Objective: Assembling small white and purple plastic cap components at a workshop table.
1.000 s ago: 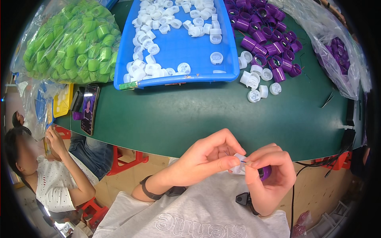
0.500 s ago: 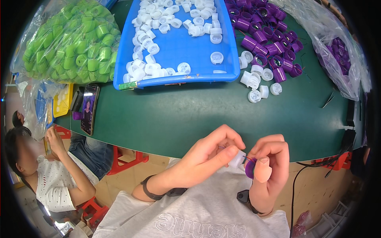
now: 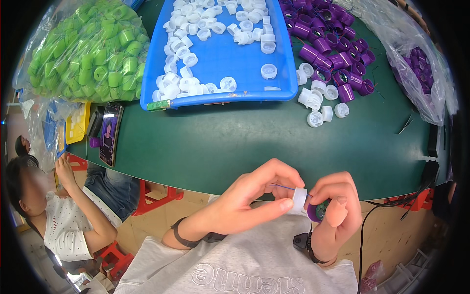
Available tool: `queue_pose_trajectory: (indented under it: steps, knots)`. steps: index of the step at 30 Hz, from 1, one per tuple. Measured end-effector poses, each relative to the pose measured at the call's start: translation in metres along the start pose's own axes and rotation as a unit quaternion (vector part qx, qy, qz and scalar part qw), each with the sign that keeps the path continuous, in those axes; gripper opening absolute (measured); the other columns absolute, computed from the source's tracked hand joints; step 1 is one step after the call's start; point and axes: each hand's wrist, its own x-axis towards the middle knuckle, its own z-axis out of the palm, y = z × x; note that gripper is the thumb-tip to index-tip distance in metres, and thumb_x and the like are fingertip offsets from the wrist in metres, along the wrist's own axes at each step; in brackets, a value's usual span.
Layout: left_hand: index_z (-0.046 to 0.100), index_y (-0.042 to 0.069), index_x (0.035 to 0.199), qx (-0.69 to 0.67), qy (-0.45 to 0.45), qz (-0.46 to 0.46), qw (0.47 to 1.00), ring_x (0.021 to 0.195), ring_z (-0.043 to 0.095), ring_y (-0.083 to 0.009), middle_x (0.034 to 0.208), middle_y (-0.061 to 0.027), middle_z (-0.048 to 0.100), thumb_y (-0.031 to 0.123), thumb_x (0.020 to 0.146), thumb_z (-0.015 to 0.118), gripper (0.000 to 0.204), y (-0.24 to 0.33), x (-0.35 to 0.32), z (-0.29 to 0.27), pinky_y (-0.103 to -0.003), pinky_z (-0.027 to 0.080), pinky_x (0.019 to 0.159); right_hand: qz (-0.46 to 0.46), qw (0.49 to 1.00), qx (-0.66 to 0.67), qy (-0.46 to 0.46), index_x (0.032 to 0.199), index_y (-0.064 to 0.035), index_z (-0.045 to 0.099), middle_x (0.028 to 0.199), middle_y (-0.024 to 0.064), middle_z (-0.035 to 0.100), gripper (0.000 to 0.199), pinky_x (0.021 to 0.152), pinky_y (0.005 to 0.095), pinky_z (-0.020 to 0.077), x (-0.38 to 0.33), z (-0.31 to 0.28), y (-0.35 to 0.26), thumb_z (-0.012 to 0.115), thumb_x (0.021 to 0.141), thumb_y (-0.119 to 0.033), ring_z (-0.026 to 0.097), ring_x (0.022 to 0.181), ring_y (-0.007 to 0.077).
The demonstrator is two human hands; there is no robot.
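Note:
Over the table's near edge, my left hand pinches a white plastic cap between thumb and fingers. A thin blue wire runs by the cap toward my left fingers. Close on its right, my right hand is closed around a purple cylindrical housing, whose open end shows a green circuit board. The cap and the housing are side by side with a small gap, and wire shows between them. My right fingers partly hide the housing.
A blue tray of white caps stands ahead. Loose white caps and piled purple housings lie right of it. Left are a bag of green cylinders and a phone. Tweezers lie right; a co-worker sits left.
The white cap has turned more upright and shows more clearly. My right hand has shifted slightly right, and the housing's open end with its green board has come into view.

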Motion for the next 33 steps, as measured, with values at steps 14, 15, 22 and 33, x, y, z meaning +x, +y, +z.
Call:
queue_pose_trajectory:
  steps: [14, 15, 22, 33]
  knots:
    - [0.05, -0.003, 0.105, 0.009, -0.008, -0.106, 0.994, 0.087, 0.055, -0.0112, 0.093, -0.0062, 0.058, 0.011, 0.093, 0.046, 0.019, 0.008, 0.0, 0.0, -0.026, 0.043, 0.077, -0.209, 0.969, -0.127, -0.034, 0.086, -0.0009, 0.058, 0.073, 0.0079, 0.056, 0.044, 0.045, 0.0281, 0.0371, 0.006, -0.002, 0.016, 0.069, 0.076, -0.042, 0.048, 0.053, 0.0176]
    - [0.05, -0.003, 0.105, 0.009, -0.008, -0.106, 0.994, 0.087, 0.055, -0.0112, 0.093, -0.0062, 0.058, 0.011, 0.093, 0.046, 0.019, 0.008, 0.0, 0.001, -0.026, 0.043, 0.077, -0.209, 0.969, -0.127, -0.034, 0.086, -0.0009, 0.058, 0.073, 0.0079, 0.056, 0.044, 0.045, 0.0281, 0.0371, 0.006, -0.002, 0.018, 0.069, 0.076, -0.042, 0.048, 0.053, 0.0176]
    - [0.05, -0.001, 0.101, -0.054, 0.049, -0.09, 0.993, 0.083, 0.055, -0.0091, 0.089, -0.0051, 0.058, 0.012, 0.094, 0.045, 0.015, 0.001, 0.001, 0.005, -0.024, 0.043, 0.073, -0.217, 0.959, -0.169, -0.068, 0.091, -0.0031, 0.056, 0.075, 0.0051, 0.055, 0.069, 0.05, 0.0298, 0.04, 0.005, -0.002, 0.02, 0.077, 0.051, -0.055, 0.05, 0.058, 0.0181]
    - [0.049, 0.001, 0.098, -0.075, 0.063, -0.081, 0.992, 0.073, 0.052, -0.0079, 0.084, -0.0036, 0.056, 0.011, 0.095, 0.045, 0.012, 0.001, 0.001, 0.0, -0.022, 0.042, 0.067, -0.211, 0.97, -0.103, -0.066, 0.095, -0.0021, 0.047, 0.078, 0.0095, 0.055, 0.035, 0.05, 0.0287, 0.0386, 0.004, -0.002, 0.023, 0.067, 0.067, 0.002, 0.047, 0.055, 0.018]
